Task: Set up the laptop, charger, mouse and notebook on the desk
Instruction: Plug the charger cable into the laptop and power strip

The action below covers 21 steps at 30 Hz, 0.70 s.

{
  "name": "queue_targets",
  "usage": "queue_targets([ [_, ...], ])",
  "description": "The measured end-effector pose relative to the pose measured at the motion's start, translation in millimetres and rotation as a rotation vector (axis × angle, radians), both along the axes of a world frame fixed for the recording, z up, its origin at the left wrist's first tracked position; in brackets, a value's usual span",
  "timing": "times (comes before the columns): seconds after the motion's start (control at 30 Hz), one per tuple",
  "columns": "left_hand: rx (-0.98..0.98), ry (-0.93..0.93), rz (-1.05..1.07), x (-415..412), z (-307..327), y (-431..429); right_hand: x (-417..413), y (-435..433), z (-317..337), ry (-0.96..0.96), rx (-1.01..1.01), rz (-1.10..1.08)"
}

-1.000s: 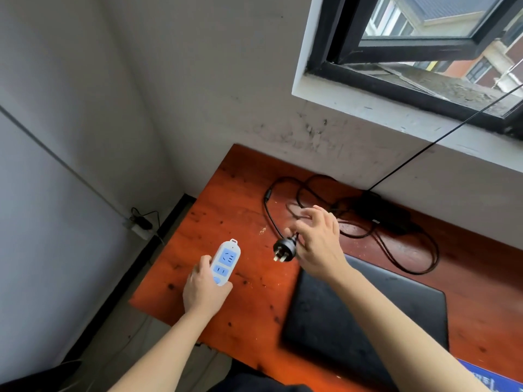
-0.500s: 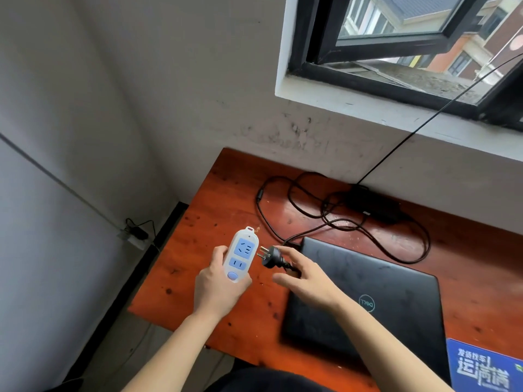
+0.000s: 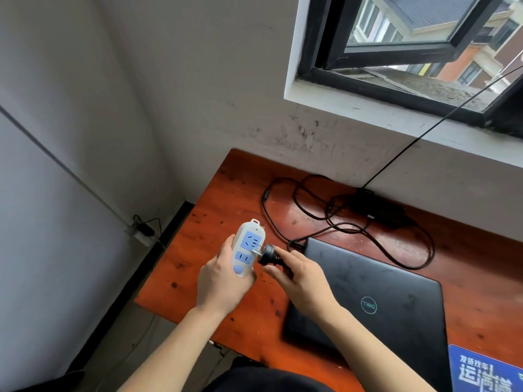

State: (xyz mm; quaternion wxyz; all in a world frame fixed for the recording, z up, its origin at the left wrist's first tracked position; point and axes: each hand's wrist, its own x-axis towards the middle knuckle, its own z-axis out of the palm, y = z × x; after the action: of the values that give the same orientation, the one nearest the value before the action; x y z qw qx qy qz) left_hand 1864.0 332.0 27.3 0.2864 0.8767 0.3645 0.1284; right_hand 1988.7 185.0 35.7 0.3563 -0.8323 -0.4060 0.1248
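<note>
Red-brown wooden desk (image 3: 226, 199) under a window (image 3: 396, 21); left fingers (image 3: 228, 246) grip the power strip (image 3: 245, 260), right fingers (image 3: 284, 276) pinch the plug (image 3: 266, 254).

This looks like a small room in a home, used as a study corner. A worn red-brown wooden desk (image 3: 226, 199) sits against scuffed white walls (image 3: 198, 80). A black-framed window (image 3: 317, 38) opens onto neighbouring houses (image 3: 464, 63). A closed Dell laptop (image 3: 382, 292) lies on the desk, and a wall socket (image 3: 140, 234) sits low down.
</note>
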Motion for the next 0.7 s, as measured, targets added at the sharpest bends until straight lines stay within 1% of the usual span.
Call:
queue_targets([
  [0.2, 0.058, -0.003, -0.010, -6.2, 6.5, -3.9, -3.2, 0.8, 9.0, -0.037, 0.027, 0.005],
  [0.43, 0.095, -0.021, 0.004, -7.7, 3.0, -8.2, -9.1, -4.6, 15.6, -0.032, -0.025, 0.000],
  [0.57, 0.178, -0.002, -0.025, -9.9, 2.5, -6.8, -11.5, -6.8, 23.3, -0.154, -0.081, 0.008],
  [0.7, 0.187, 0.000, -0.029, -11.2, 4.2, -5.3, -11.2, -2.2, 29.1, -0.223, -0.086, 0.024],
])
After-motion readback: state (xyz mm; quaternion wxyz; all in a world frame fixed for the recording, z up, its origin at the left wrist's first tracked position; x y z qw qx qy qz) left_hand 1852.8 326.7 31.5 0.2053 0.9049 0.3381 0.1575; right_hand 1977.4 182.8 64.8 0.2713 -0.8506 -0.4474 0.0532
